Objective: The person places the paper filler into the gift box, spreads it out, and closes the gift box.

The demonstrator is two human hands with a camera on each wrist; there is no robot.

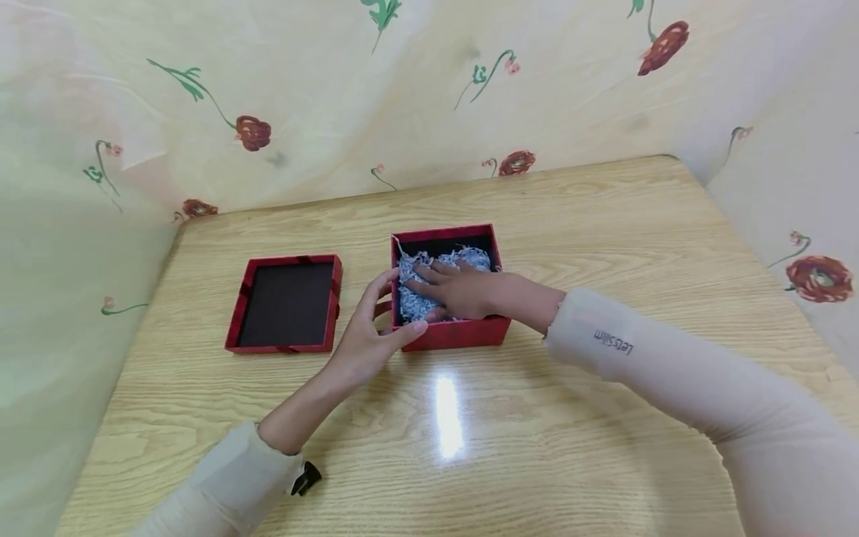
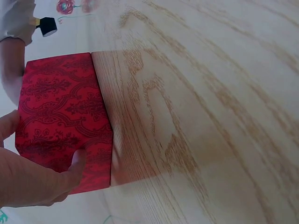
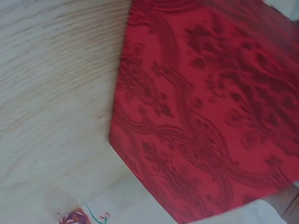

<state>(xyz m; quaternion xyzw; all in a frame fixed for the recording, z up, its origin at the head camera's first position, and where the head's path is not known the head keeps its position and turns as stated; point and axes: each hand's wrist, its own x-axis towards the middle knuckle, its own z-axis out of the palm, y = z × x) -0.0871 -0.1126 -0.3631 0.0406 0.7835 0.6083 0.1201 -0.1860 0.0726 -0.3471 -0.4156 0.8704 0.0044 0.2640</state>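
A red patterned box (image 1: 463, 335) stands uncovered on the table, filled with pale blue shredded paper (image 1: 414, 300). My left hand (image 1: 362, 339) holds the box at its near left corner, thumb on the front wall and fingers along the left side. In the left wrist view that hand (image 2: 35, 177) curves round the red box (image 2: 60, 102). Inside the box, my right hand (image 1: 463, 291) lies palm down on the shredded paper with its fingers spread. The right wrist view is mostly filled by the box's red patterned wall (image 3: 196, 102).
A matching red lid (image 1: 288, 306) with a black inside lies upturned to the left of the box. The wooden table (image 1: 537, 462) ends at flower-printed cloth (image 1: 322, 134) behind and at the sides. A small black object (image 1: 306, 477) sits at the left cuff.
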